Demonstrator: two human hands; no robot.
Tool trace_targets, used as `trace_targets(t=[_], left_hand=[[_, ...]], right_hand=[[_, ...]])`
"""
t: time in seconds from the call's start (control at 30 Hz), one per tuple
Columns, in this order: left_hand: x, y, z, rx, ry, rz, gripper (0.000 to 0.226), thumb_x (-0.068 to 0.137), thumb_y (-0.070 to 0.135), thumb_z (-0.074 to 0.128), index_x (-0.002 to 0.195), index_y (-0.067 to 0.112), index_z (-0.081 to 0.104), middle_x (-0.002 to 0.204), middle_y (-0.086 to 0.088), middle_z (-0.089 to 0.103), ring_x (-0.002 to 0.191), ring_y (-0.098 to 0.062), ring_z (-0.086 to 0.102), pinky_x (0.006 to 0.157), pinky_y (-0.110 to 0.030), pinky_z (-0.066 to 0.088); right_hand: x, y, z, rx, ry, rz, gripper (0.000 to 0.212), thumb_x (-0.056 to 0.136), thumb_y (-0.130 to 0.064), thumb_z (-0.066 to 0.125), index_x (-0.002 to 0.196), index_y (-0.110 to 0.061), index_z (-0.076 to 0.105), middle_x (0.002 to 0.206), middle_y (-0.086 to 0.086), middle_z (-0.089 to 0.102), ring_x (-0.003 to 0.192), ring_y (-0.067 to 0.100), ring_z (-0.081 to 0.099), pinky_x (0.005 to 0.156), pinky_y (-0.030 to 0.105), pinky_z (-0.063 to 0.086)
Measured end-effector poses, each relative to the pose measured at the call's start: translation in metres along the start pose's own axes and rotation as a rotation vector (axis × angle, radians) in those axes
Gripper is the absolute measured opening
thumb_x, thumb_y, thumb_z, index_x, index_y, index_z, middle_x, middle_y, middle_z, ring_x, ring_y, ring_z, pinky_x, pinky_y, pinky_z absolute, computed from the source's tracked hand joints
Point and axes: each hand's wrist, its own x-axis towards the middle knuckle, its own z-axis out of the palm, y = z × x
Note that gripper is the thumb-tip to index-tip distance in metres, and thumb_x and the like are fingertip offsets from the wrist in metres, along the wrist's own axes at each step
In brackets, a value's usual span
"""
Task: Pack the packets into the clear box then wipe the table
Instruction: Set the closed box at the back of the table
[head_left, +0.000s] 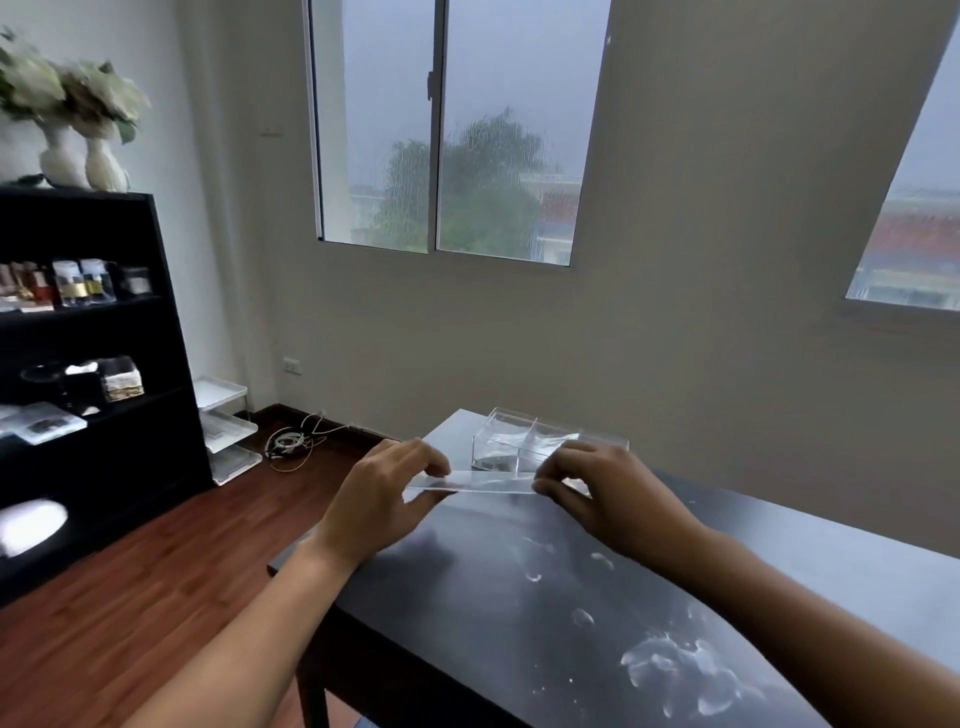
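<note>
Two hands hold a clear flat lid (475, 482) level between them, above the dark table (519, 597). The left hand (382, 501) pinches its left end with thumb and fingers closed on it; the right hand (605, 496) grips the right end the same way. Just beyond the fingertips stands the clear box (524, 441), open-topped and split by a divider, with clear packets (501, 441) lying inside. Nearer than the right hand, pale smears (675, 670) mark the tabletop.
</note>
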Motion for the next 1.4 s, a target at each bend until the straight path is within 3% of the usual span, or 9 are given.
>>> trace_targets(t=[0.17, 0.37, 0.5, 0.6, 0.7, 0.83, 0.97, 1.17, 1.4], left_hand=[[0.006, 0.013, 0.001, -0.117, 0.148, -0.122, 0.031, 0.081, 0.031, 0.086, 0.095, 0.013, 0.065, 0.086, 0.009, 0.068, 0.081, -0.003, 0.067, 0.078, -0.012, 0.047], [0.044, 0.03, 0.01, -0.369, 0.245, -0.275, 0.045, 0.069, 0.034, 0.092, 0.101, 0.018, 0.064, 0.077, 0.005, 0.07, 0.076, -0.009, 0.07, 0.074, -0.019, 0.053], [0.08, 0.033, 0.018, -0.614, 0.3, -0.377, 0.053, 0.067, 0.025, 0.095, 0.107, 0.021, 0.059, 0.07, 0.001, 0.063, 0.065, -0.013, 0.06, 0.068, -0.026, 0.051], [0.099, 0.026, 0.032, -0.751, 0.348, -0.425, 0.06, 0.067, 0.024, 0.095, 0.113, 0.023, 0.057, 0.078, 0.0, 0.061, 0.071, -0.016, 0.06, 0.073, -0.032, 0.054], [0.112, 0.02, 0.05, -0.776, 0.352, -0.459, 0.06, 0.072, 0.027, 0.092, 0.121, 0.022, 0.058, 0.096, 0.001, 0.065, 0.075, -0.017, 0.068, 0.075, -0.031, 0.057], [0.113, 0.007, 0.078, -0.622, 0.308, -0.415, 0.054, 0.088, 0.035, 0.079, 0.136, 0.019, 0.058, 0.117, 0.0, 0.065, 0.098, -0.014, 0.072, 0.086, -0.034, 0.06], [0.108, 0.0, 0.093, -0.552, 0.181, -0.444, 0.06, 0.097, 0.038, 0.067, 0.15, 0.022, 0.045, 0.133, 0.007, 0.063, 0.124, 0.001, 0.059, 0.105, -0.023, 0.046], [0.108, -0.013, 0.101, -0.517, 0.062, -0.546, 0.044, 0.102, 0.036, 0.058, 0.145, 0.029, 0.053, 0.145, 0.014, 0.058, 0.128, 0.013, 0.047, 0.104, -0.005, 0.036], [0.096, -0.031, 0.116, -0.551, 0.001, -0.757, 0.034, 0.102, 0.031, 0.054, 0.134, 0.029, 0.065, 0.134, 0.011, 0.066, 0.126, -0.004, 0.058, 0.105, -0.02, 0.041]], right_hand=[[-0.006, 0.005, -0.01, -0.486, 0.092, -0.265, 0.057, 0.088, -0.031, 0.08, 0.139, -0.015, 0.059, 0.133, 0.004, 0.062, 0.113, 0.025, 0.064, 0.092, 0.036, 0.053], [0.005, 0.034, -0.006, -0.731, 0.164, -0.235, 0.108, 0.075, -0.008, 0.083, 0.162, -0.019, 0.02, 0.15, 0.016, 0.045, 0.128, 0.037, 0.047, 0.111, 0.047, 0.034], [0.019, 0.052, -0.018, -0.614, 0.261, -0.209, 0.103, 0.073, -0.019, 0.086, 0.159, -0.01, 0.029, 0.144, 0.019, 0.047, 0.129, 0.038, 0.045, 0.117, 0.048, 0.033], [0.022, 0.065, -0.023, -0.534, 0.266, -0.175, 0.106, 0.067, -0.019, 0.089, 0.156, -0.005, 0.033, 0.148, 0.02, 0.041, 0.138, 0.04, 0.039, 0.122, 0.051, 0.028], [0.02, 0.079, -0.024, -0.427, 0.241, -0.102, 0.11, 0.066, -0.022, 0.088, 0.158, -0.008, 0.031, 0.151, 0.016, 0.036, 0.143, 0.035, 0.032, 0.117, 0.047, 0.038], [0.015, 0.099, -0.019, -0.277, 0.154, 0.047, 0.114, 0.066, -0.038, 0.086, 0.16, -0.016, 0.027, 0.151, 0.006, 0.037, 0.14, 0.026, 0.036, 0.113, 0.038, 0.04], [0.011, 0.118, -0.011, -0.011, 0.048, 0.173, 0.114, 0.064, -0.04, 0.091, 0.159, -0.029, 0.029, 0.146, -0.007, 0.042, 0.133, 0.01, 0.043, 0.11, 0.024, 0.035], [0.02, 0.133, 0.004, 0.109, -0.044, 0.292, 0.105, 0.065, -0.039, 0.092, 0.155, -0.03, 0.039, 0.143, -0.011, 0.051, 0.13, 0.002, 0.047, 0.108, 0.021, 0.034], [0.03, 0.147, 0.01, 0.139, -0.157, 0.355, 0.094, 0.069, -0.037, 0.092, 0.151, -0.024, 0.048, 0.14, -0.008, 0.056, 0.127, 0.002, 0.049, 0.1, 0.005, 0.03]])
